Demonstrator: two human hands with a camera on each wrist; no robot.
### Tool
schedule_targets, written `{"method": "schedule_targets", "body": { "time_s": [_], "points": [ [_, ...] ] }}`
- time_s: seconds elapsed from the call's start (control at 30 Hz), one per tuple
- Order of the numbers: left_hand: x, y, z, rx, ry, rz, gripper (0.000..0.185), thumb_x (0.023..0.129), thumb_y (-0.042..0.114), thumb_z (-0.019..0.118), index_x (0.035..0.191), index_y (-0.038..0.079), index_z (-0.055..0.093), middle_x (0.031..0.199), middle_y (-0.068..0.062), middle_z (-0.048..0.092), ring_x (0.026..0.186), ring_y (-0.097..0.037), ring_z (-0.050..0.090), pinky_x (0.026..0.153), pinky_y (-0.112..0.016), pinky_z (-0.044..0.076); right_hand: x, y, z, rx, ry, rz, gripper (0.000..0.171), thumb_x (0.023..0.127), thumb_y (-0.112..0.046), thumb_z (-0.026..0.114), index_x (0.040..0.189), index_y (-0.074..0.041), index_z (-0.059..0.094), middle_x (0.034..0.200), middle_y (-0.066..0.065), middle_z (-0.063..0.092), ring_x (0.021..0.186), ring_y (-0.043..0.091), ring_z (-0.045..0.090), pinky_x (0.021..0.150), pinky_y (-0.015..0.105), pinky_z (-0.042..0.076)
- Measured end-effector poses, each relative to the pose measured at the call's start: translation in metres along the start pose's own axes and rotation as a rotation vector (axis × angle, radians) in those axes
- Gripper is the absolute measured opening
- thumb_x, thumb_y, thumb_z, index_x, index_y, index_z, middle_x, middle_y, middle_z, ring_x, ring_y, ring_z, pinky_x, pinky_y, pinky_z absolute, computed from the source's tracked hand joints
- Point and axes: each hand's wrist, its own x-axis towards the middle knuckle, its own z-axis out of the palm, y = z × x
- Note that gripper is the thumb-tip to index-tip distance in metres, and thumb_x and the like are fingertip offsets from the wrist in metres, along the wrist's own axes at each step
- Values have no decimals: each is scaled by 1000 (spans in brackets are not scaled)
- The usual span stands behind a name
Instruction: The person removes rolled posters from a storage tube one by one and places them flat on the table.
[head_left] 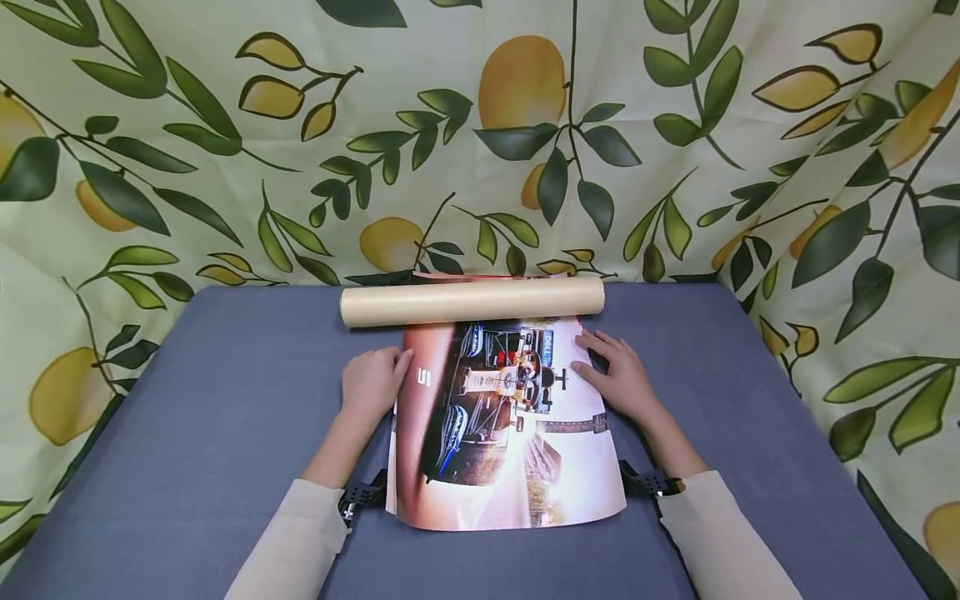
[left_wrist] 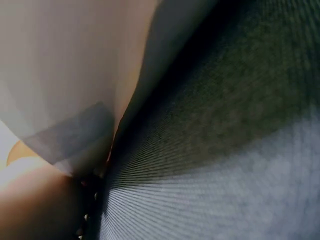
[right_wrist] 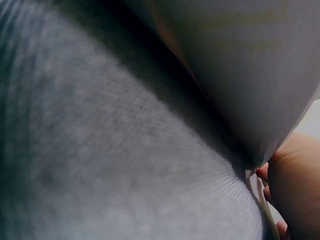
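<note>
A glossy printed poster showing a racing car (head_left: 502, 425) lies flat on a table covered in blue-grey cloth (head_left: 187, 433), directly in front of the person and between the two forearms. Its long axis runs away from the body, from a slightly curled near edge close to the cuffs up to a far edge that disappears under a tan cardboard tube (head_left: 472, 302). That tube lies crosswise, its long axis running left to right at a right angle to the poster's length, resting on the far end of the sheet just beyond both hands. The left hand (head_left: 371, 385) sits at the poster's left edge with fingers curled, fingertips touching or tucked at the paper's margin; whether they actually pinch the sheet cannot be told from the head view. The right hand (head_left: 618, 375) lies with fingers fairly straight, spread over the right edge near the far corner, pressing on the paper rather than gripping it. The hands are well apart, one on each side of the sheet, about level with one another, and both are near the tube, the right fingertips perhaps a little closer. Both wrist views show only a lifted paper edge (left_wrist: 75, 75) above the dark woven cloth, too close and blurred to add more. A lemon-and-leaf patterned fabric backdrop (head_left: 525, 125) hangs behind the table.
</note>
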Motion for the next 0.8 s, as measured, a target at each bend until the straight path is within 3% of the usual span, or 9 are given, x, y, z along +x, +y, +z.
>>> {"method": "schedule_targets", "body": {
  "time_s": [0.2, 0.3, 0.43, 0.57, 0.67, 0.8],
  "points": [
    [1, -5, 0, -3, 28, -2, 53, 100, 40, 60, 55, 15, 50, 60, -15, 62, 60, -40, 63, 50, -49, 43, -2, -1, 0, 59, 32, 23, 46, 97, -24, 66, 137, -1, 62, 149, 22, 53, 146, 43, 38, 124, 62, 13],
    [3, -11, -1, -58, -28, 3, 55, 102, 42, 56, 55, 16, 46, 56, -10, 56, 58, -34, 60, 51, -45, 40, -2, -1, 1, 73, 59, 35, 46, 96, -24, 67, 136, -2, 62, 146, 21, 56, 145, 42, 41, 125, 61, 15],
    [5, -15, -4, -118, -101, 7, 51, 104, 45, 50, 61, 17, 53, 57, -3, 50, 61, -28, 56, 58, -43, 41, -2, -2, 1, 93, 78, 55, 48, 95, -26, 68, 137, -4, 62, 144, 21, 59, 144, 42, 44, 125, 60, 17],
    [7, -17, -6, -163, -108, -13, 51, 104, 49, 47, 65, 17, 56, 58, -1, 49, 63, -25, 56, 61, -42, 42, -1, -4, -1, 119, 101, 95, 49, 97, -31, 68, 139, -7, 61, 145, 21, 57, 142, 41, 45, 123, 59, 24],
    [8, -18, -6, -252, -49, -84, 50, 104, 48, 50, 66, 15, 58, 59, -1, 52, 60, -22, 53, 60, -37, 39, -1, -3, -2, 135, 151, 138, 49, 97, -32, 68, 139, -8, 61, 145, 19, 58, 141, 39, 47, 120, 57, 30],
    [12, -23, -3, -448, 167, -254, 37, 101, 39, 59, 78, 11, 67, 70, -6, 65, 63, -20, 55, 61, -31, 40, 1, 0, -3, 169, 249, 181, 48, 96, -27, 69, 139, -7, 61, 142, 16, 61, 139, 35, 52, 118, 51, 35]
  ]
}}
